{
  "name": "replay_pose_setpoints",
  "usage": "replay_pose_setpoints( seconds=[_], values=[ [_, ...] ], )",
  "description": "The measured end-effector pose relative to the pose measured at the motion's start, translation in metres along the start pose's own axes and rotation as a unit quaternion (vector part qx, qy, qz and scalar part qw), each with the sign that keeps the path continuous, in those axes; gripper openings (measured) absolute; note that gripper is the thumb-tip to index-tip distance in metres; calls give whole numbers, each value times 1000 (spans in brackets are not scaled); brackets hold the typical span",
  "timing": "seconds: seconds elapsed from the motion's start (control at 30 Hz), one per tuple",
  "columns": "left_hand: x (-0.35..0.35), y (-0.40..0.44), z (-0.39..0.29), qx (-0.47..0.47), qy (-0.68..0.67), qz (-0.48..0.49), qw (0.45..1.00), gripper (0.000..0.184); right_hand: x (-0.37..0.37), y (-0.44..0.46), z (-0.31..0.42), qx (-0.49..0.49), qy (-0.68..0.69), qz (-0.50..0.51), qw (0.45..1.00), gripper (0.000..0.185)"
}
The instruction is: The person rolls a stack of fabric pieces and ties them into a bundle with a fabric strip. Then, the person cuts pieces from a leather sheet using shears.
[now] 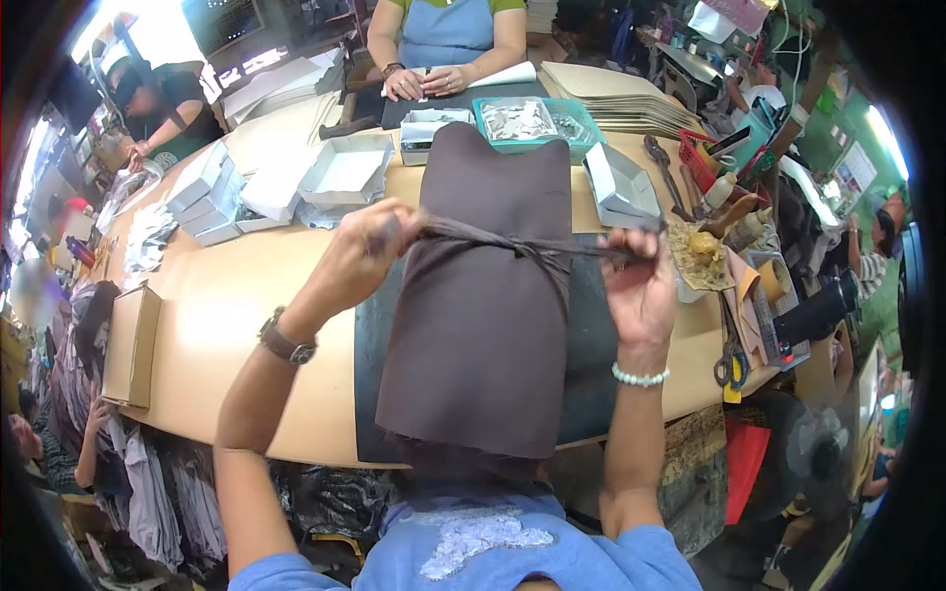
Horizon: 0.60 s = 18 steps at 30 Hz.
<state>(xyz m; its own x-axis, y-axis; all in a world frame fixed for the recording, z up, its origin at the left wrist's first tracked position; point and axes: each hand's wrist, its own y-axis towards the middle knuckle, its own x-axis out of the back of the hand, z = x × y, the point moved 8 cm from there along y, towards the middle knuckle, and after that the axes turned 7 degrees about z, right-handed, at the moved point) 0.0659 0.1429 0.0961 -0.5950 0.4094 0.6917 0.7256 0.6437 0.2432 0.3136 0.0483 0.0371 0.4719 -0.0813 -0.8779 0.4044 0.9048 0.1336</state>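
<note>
A dark brown bundle of folded sheet material [473,364], leather or cloth, lies before me, its near end overhanging the table edge. Around its middle runs a dark cloth strip [507,240], crossed in a knot on top. My left hand [379,241], slightly blurred, is closed on the strip's left end. On the other side, my right hand [636,286] grips the right end between thumb and fingers. Both ends look drawn taut sideways. Under the bundle is a black mat [379,340].
Open white boxes [345,172] and a teal tray of small pieces [537,123] stand beyond the bundle. Scissors [730,355], a glue-crusted container [698,254] and a red basket [702,158] line the right. Across the table sits a person [448,44].
</note>
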Motion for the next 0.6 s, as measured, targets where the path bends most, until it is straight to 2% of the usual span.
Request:
replay_pose_setpoints(
  seconds=[0.03, 0.07, 0.1, 0.13, 0.2, 0.27, 0.3, 0.33, 0.43, 0.47, 0.6],
  values=[
    [-9, 6, -5, 5, -203, -29, 979, 24, -18, 3, 1, 23, 15, -25, 999, 33],
    [-22, 15, -12, 7, -396, -59, 916, 30, -38, 6, -6, -2, 36, 59, 998, 33],
    [-29, 20, -14, 8, -573, -85, 815, 37, -56, 6, -12, -27, 57, 141, 988, 33],
    [-28, 23, -21, -11, -583, -64, 810, 39, -74, 5, -14, -51, 77, 224, 970, 33],
    [-22, 27, -35, -46, -600, -25, 798, 42, -96, 5, -1, -65, 31, 244, 967, 32],
    [-8, 24, -49, -71, -572, -9, 817, 41, -117, 10, 9, -84, 17, 256, 963, 31],
    [1, 19, -57, -81, -553, -7, 829, 41, -125, 15, 11, -98, 25, 256, 961, 31],
    [8, 17, -63, -48, -534, -38, 843, 44, -131, 16, 13, -97, 11, 257, 961, 30],
    [19, -4, -69, -71, -558, -50, 825, 45, -133, 4, 6, -131, 45, 307, 942, 24],
    [17, -11, -69, -46, -577, -50, 814, 45, -133, -5, 2, -139, 44, 306, 941, 24],
    [6, -28, -64, -5, -513, 4, 858, 46, -123, -25, 2, -125, -28, 232, 964, 35]
  ],
)
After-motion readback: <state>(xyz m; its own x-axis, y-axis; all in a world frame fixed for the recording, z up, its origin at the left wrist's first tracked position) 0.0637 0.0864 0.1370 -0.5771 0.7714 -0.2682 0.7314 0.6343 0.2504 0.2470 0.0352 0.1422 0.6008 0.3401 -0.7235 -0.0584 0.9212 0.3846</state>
